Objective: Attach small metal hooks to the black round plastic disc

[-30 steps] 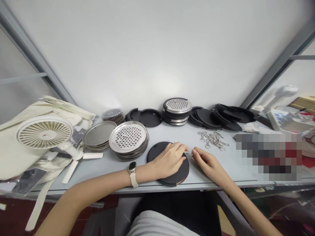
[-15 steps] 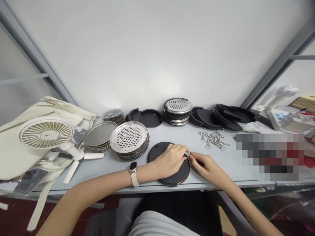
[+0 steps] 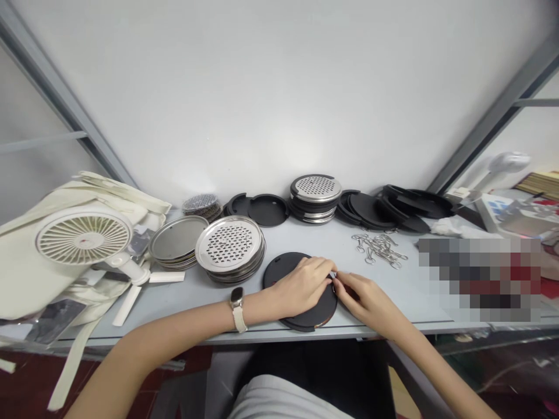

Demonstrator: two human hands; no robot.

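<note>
A black round plate [image 3: 283,267] lies near the front edge of the table, with a thin coppery strip showing on its lower right rim. My left hand [image 3: 305,285], a watch [image 3: 236,298] on its wrist, rests across this plate with fingers curled to its right rim. My right hand [image 3: 362,294] meets those fingertips at the same rim, thumb and forefinger pinched; whatever is between them is too small and covered to name. Several small metal loops with eyes [image 3: 378,247] lie in a loose pile beyond my right hand.
Perforated metal grater discs [image 3: 229,244] are stacked to the left, beside plain metal discs [image 3: 179,238]. Behind stand black round covers [image 3: 268,209], a mixed stack [image 3: 317,192] and more black covers [image 3: 371,209]. A white fan [image 3: 85,238] lies at far left.
My right fingertips have shifted slightly left and closed in at the plate's rim, covering a small shiny bit seen there before. My left hand has hardly moved.
</note>
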